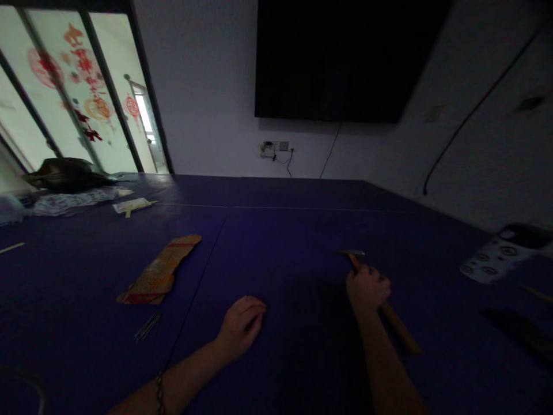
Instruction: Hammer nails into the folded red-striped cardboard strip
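Gripping the hammer (pixel 401 329) at four o'clock, the right hand (pixel 367 288) closed near its head (pixel 356 252), probably for control. Left hand (pixel 242 324) lay loosely open on the bench (pixel 276 248) at seven o'clock, likely for support.

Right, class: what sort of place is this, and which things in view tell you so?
Probably a room in a home, perhaps a living room: a large dark screen hangs on the plain wall, and red decorations show on the glass panels at the left.
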Motion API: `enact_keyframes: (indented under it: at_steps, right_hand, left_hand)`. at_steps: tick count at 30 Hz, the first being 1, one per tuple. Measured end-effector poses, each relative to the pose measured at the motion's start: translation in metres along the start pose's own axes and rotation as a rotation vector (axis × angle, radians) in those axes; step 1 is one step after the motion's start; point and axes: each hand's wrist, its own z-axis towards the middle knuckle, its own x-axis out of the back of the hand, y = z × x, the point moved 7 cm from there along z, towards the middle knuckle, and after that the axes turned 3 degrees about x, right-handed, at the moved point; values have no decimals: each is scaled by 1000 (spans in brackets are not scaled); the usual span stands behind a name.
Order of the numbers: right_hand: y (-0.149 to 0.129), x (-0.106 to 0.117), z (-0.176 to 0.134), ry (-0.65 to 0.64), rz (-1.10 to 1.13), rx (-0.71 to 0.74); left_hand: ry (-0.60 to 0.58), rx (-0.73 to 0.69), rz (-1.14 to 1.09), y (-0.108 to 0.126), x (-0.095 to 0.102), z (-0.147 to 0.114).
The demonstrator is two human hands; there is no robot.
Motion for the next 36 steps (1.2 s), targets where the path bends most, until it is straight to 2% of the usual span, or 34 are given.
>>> enact_keyframes:
  at_steps: [3, 6, 14, 18, 22, 24, 25, 26, 28, 30, 36]
  right_hand:
    - [31, 1, 6, 0, -166, -102]
    - [43, -7, 8, -58, -257, -134]
    - [58, -20, 22, -153, -366, -175]
    - [50, -16, 22, -132, -391, -160]
    - [16, 9, 19, -41, -327, -115]
    - [-7, 22, 16, -8, -35, -112]
    - [-18, 23, 12, -42, 176, -130]
    - [-33, 22, 7, -94, 283, -121]
    - [-65, 14, -9, -210, 451, -73]
    - [-98, -3, -35, -344, 631, -39]
    - [-178, -67, -129, -711, 1005, 31]
  left_hand:
    - [-25, -18, 5, 2, -3, -2]
    - [-50, -40, 15, 3, -7, -3]
    - [-59, -40, 28, 1, -10, -4]
    - [-67, -38, 33, 0, -13, -5]
    - [-50, -32, 30, -1, -14, -4]
    - [-43, -21, 17, -2, -13, -3]
    - [-38, -9, 6, -3, -13, -3]
    - [-32, 11, -9, -5, -12, -2]
    - [-22, 71, -49, -9, -10, -1]
    - [-8, 173, -99, -17, -7, 0]
    - [143, 626, -425, -54, 3, 0]
